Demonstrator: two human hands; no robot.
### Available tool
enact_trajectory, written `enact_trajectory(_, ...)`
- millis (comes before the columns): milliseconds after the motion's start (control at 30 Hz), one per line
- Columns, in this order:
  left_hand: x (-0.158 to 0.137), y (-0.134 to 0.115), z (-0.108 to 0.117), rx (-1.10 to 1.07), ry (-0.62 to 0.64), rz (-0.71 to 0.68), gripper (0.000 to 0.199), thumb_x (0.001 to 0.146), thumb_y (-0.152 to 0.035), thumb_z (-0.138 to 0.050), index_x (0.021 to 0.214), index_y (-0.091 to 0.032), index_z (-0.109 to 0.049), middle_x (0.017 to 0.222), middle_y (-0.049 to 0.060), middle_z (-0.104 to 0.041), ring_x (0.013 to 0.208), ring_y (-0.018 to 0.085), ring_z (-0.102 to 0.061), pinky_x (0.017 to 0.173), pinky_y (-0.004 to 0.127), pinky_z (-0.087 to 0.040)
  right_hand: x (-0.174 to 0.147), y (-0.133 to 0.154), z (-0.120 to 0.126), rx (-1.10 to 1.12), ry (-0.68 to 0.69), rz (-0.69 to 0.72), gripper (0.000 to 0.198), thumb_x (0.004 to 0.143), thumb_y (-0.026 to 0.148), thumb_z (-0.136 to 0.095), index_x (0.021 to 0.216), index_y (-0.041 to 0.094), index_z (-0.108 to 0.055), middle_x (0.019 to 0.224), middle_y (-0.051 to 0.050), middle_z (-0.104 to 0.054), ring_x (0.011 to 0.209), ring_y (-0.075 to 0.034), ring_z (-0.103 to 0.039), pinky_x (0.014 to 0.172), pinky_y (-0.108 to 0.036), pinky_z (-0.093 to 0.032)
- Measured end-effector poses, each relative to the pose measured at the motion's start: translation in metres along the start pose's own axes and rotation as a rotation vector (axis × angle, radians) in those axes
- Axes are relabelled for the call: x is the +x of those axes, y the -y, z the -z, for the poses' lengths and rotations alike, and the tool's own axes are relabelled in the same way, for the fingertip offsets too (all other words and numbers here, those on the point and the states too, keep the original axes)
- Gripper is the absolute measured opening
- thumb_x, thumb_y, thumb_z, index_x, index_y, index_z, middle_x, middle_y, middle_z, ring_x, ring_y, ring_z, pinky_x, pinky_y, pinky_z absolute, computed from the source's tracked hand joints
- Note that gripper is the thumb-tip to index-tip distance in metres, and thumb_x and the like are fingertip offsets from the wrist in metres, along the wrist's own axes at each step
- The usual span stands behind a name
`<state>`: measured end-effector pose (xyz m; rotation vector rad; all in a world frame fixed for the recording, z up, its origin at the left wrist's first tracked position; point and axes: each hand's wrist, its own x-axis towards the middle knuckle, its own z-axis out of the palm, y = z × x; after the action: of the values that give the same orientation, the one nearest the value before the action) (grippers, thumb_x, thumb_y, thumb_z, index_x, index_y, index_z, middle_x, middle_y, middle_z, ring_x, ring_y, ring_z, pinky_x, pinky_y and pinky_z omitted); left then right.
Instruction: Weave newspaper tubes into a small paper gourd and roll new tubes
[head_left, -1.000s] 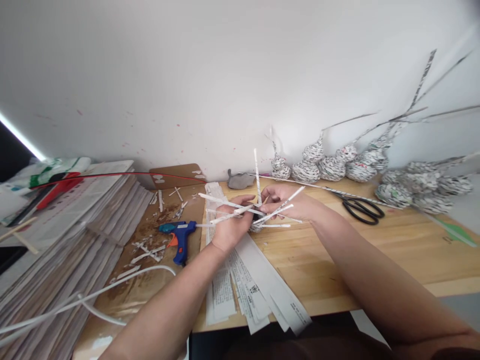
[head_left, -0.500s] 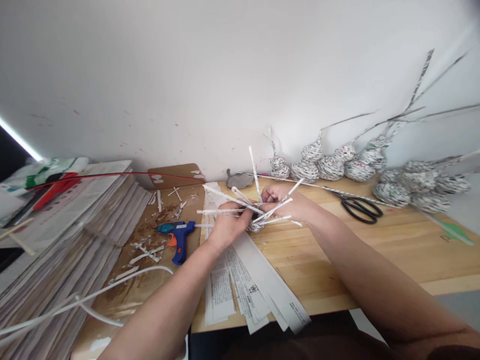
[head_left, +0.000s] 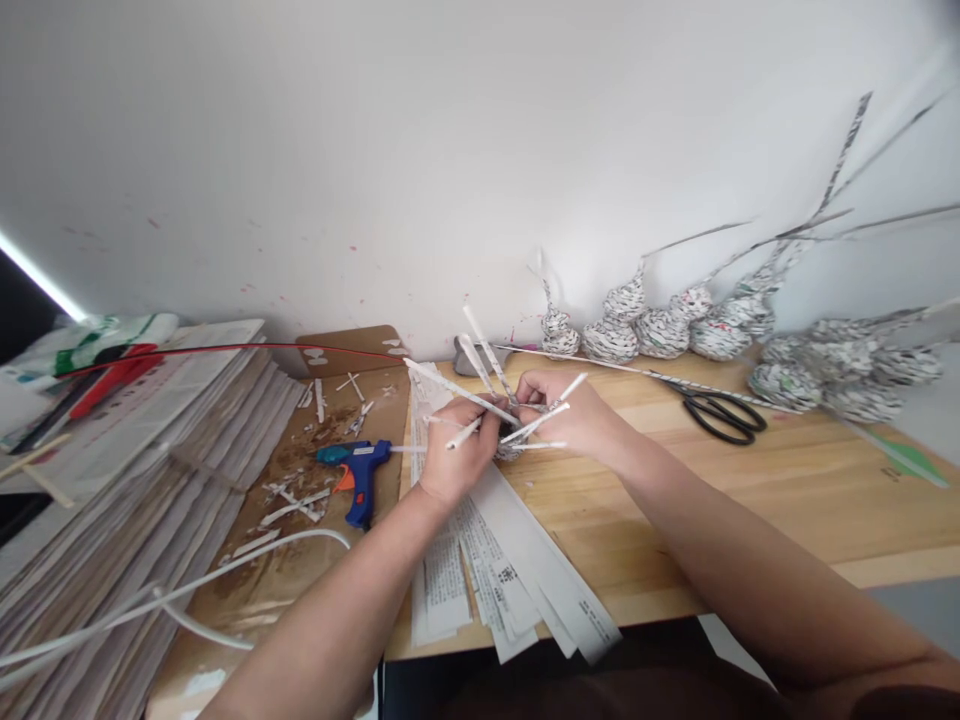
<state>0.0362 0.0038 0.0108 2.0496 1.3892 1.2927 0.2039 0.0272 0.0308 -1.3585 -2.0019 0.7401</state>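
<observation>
Turned between the hands since the earlier frame, the woven paper piece [head_left: 510,452] now has two paper rods [head_left: 487,352] leaning up side by side. Left hand [head_left: 461,450] grasps its side; the right hand [head_left: 566,405] bends in at the rods' bases, though exactly what it pinches I cannot tell. It should be light and springy, the rods easily creased, so hold the woven body, not the tips. Beyond, the paper strips [head_left: 517,560] and glue gun [head_left: 362,470] lie as before.
</observation>
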Motion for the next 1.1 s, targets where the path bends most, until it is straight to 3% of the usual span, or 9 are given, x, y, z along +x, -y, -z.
enact_trajectory(100,0.001,0.004,-0.001,-0.034,-0.007,-0.009,0.022,0.085,-0.016,-0.055,0.089,-0.022,-0.076,0.093,0.005,-0.076,0.088,0.019,-0.070,0.081,0.028,-0.052,-0.001,0.003,0.002,-0.018,0.003,0.026,0.005,0.074,0.022,-0.061,0.071,0.019,-0.058,0.063,0.002,-0.061,0.058,-0.012,-0.052,0.053,-0.022,-0.034)
enact_trajectory(300,0.004,0.003,0.000,-0.030,-0.009,0.065,0.021,0.082,-0.013,-0.057,0.088,-0.021,-0.077,0.091,0.005,-0.077,0.085,0.020,-0.071,0.082,0.029,-0.053,0.000,0.008,0.004,-0.042,-0.048,0.061,0.006,0.079,0.024,-0.061,0.075,0.019,-0.061,0.065,0.002,-0.060,0.058,-0.012,-0.051,0.054,-0.022,-0.033)
enact_trajectory(433,0.004,0.002,0.002,-0.098,0.017,0.107,0.020,0.083,-0.016,-0.056,0.088,-0.019,-0.076,0.090,0.005,-0.077,0.081,0.019,-0.070,0.076,0.026,-0.052,0.002,0.007,0.001,0.062,-0.104,0.121,0.003,0.078,0.017,-0.061,0.076,0.019,-0.060,0.066,0.002,-0.061,0.062,-0.013,-0.055,0.059,-0.022,-0.038)
enact_trajectory(600,0.006,0.004,0.006,0.169,0.018,0.116,0.019,0.081,-0.017,-0.057,0.069,-0.016,-0.071,0.068,0.005,-0.071,0.064,0.017,-0.062,0.063,0.025,-0.044,-0.001,0.007,-0.008,-0.034,-0.179,0.343,0.013,0.078,0.009,-0.055,0.079,0.019,-0.063,0.075,-0.001,-0.065,0.072,-0.016,-0.059,0.065,-0.024,-0.040)
enact_trajectory(733,0.008,0.006,0.006,0.275,0.039,0.058,0.018,0.081,-0.016,-0.056,0.067,-0.016,-0.068,0.069,0.006,-0.070,0.064,0.017,-0.061,0.061,0.025,-0.040,-0.003,0.006,-0.012,-0.166,-0.186,0.454,0.018,0.075,0.004,-0.052,0.078,0.019,-0.063,0.078,-0.003,-0.063,0.071,-0.016,-0.058,0.064,-0.025,-0.038)
enact_trajectory(867,0.006,0.004,0.005,0.290,0.034,0.045,0.016,0.077,-0.014,-0.058,0.066,-0.017,-0.069,0.070,0.006,-0.072,0.065,0.017,-0.064,0.061,0.026,-0.040,-0.001,0.006,-0.008,-0.157,-0.148,0.409,0.016,0.076,0.007,-0.054,0.078,0.018,-0.064,0.076,-0.003,-0.065,0.070,-0.016,-0.059,0.065,-0.024,-0.039)
enact_trajectory(1100,0.004,-0.006,0.008,0.199,0.029,0.051,0.013,0.077,-0.017,-0.060,0.069,-0.017,-0.071,0.069,0.005,-0.072,0.064,0.017,-0.065,0.059,0.025,-0.040,-0.002,0.017,0.002,-0.059,-0.070,0.128,0.009,0.076,0.011,-0.062,0.078,0.018,-0.066,0.070,0.000,-0.069,0.062,-0.014,-0.061,0.059,-0.022,-0.039)
